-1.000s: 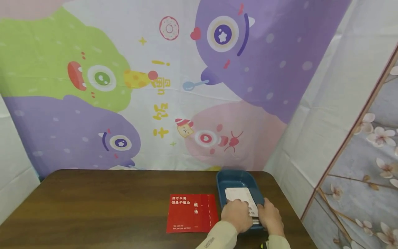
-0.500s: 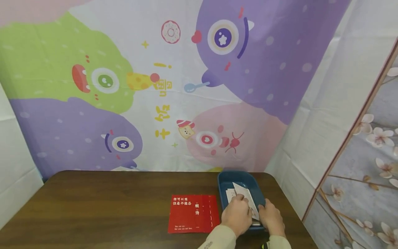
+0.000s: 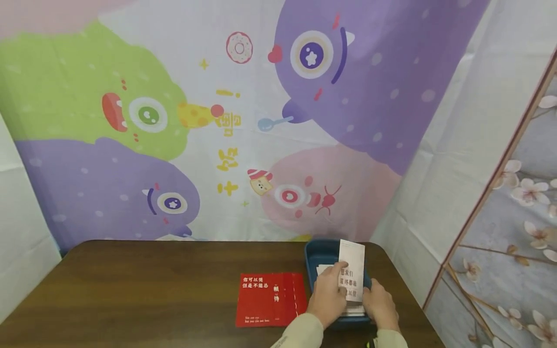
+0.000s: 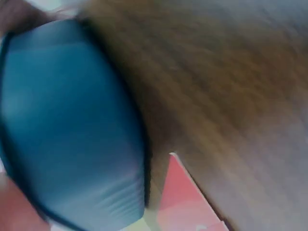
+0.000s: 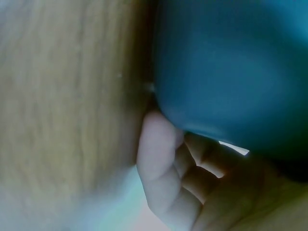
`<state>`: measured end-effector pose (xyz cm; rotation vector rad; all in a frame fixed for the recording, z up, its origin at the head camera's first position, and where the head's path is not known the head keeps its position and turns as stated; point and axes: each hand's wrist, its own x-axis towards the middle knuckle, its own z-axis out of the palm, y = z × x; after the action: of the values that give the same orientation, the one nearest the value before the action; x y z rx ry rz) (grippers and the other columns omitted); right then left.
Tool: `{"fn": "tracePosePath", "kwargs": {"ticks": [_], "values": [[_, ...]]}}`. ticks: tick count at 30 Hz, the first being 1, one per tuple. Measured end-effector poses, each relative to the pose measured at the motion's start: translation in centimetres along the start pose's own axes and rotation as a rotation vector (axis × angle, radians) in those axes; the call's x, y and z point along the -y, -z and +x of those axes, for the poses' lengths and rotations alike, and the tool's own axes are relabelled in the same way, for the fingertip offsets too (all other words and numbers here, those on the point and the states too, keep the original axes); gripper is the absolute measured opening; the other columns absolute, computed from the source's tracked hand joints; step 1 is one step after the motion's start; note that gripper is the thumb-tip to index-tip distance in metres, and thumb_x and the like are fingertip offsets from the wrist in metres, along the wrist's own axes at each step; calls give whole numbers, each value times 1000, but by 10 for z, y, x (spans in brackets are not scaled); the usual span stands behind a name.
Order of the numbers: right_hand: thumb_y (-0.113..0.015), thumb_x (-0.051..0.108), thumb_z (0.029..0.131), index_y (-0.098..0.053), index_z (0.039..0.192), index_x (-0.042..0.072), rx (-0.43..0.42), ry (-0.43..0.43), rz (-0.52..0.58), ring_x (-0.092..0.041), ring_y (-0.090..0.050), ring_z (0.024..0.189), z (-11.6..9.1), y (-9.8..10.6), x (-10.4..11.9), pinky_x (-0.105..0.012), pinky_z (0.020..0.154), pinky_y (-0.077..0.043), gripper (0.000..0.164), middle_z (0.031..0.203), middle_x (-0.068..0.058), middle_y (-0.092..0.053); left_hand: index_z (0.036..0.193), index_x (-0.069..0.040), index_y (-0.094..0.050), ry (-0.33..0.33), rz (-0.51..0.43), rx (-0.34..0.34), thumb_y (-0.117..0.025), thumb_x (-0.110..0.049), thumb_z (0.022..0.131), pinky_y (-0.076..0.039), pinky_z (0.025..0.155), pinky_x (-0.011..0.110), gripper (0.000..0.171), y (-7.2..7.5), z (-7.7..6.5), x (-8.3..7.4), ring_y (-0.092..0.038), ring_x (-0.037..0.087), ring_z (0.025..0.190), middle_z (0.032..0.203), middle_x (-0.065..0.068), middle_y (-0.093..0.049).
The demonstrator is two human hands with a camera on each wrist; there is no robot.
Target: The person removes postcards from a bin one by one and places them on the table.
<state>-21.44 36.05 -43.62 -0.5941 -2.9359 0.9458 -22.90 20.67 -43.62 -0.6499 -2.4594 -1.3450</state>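
Note:
A white card [image 3: 352, 261] printed with Chinese characters stands raised over the blue tray [image 3: 311, 261], pinched at its left side by my left hand [image 3: 327, 296]. More white cards [image 3: 353, 310] lie in the tray beneath it. My right hand [image 3: 381, 305] grips the tray's right side near the front corner. In the right wrist view, curled fingers [image 5: 159, 149] meet the edge of the tray [image 5: 226, 72]. The left wrist view shows the tray's outer wall [image 4: 72, 120], with the left hand mostly out of frame.
A red square card [image 3: 265, 299] with white lettering lies flat on the brown wooden table [image 3: 152, 290], just left of the tray. Behind the table hangs a cartoon-printed cloth [image 3: 243, 145]. A flower-patterned panel [image 3: 513, 251] stands at the right.
The left hand has lifted one white card from the stack; it has gone from lying flat to tilted, then up beyond the tray's right rim. The right hand stays at the tray.

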Motion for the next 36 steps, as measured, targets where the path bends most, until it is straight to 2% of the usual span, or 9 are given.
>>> {"fn": "tracePosePath", "kwargs": {"ticks": [4,11,14,18,20,23,28,33,36], "values": [[-41,22,100,-37,140,-6,7,-4,-12,-53,-57,100,-2,-3,-2,-61,66,-49,49,132,-40,-48,127,-17,-58,31,-150,-62,-67,4,80,-56,84,33,52,18,0,-5,-57,13,94,113,3,-64],[-44,22,100,-45,132,-3,-32,1,12,-47,-62,88,-6,-6,-3,-48,53,-49,40,125,-40,-54,115,-21,-68,51,-258,-150,-70,-13,85,-53,66,24,31,61,-15,-23,-58,9,80,107,-4,-68],[-45,23,100,-46,131,-3,-30,7,10,-51,-61,93,-4,-8,-3,-54,58,-50,41,123,-39,-55,111,-22,-71,65,-309,-133,-66,-16,90,-53,64,25,22,79,-26,-23,-60,8,77,103,-6,-70],[-45,23,100,-39,139,-5,-5,0,-5,-60,-52,110,-1,-10,-3,-69,74,-48,49,132,-40,-49,111,-22,-70,134,-367,-37,-65,-12,92,-54,60,26,22,102,-45,-12,-61,9,73,99,-4,-70],[-45,23,100,-37,140,-6,-11,3,-7,-60,-51,111,1,-10,-2,-70,75,-47,50,133,-40,-48,113,-21,-69,154,-370,4,-66,-10,90,-55,58,26,26,114,-51,-5,-61,9,70,100,-1,-69],[-46,22,99,-37,140,-6,-30,5,-8,-57,-54,107,1,-9,0,-65,70,-49,50,132,-40,-49,118,-19,-65,152,-350,-1,-66,-4,88,-55,55,27,33,136,-52,3,-63,10,68,106,4,-67],[-46,21,99,-40,137,-5,-31,-20,-4,-54,-56,103,1,-7,0,-63,69,-49,46,128,-39,-51,115,-18,-63,164,-276,-89,-59,3,85,-54,54,27,37,172,-49,6,-62,12,69,99,5,-65],[-47,24,99,-37,138,-6,-20,-33,-8,-59,-51,110,3,-6,-4,-71,77,-46,51,131,-40,-48,111,-16,-61,209,-239,-234,-49,8,87,-51,61,29,36,198,-50,10,-58,13,73,98,6,-65],[-47,26,99,-33,140,-9,-16,-25,-17,-61,-47,114,4,-4,-5,-74,79,-44,55,135,-41,-44,110,-16,-60,233,-224,-322,-45,7,89,-49,58,30,34,213,-49,14,-57,15,70,102,7,-66]]}}
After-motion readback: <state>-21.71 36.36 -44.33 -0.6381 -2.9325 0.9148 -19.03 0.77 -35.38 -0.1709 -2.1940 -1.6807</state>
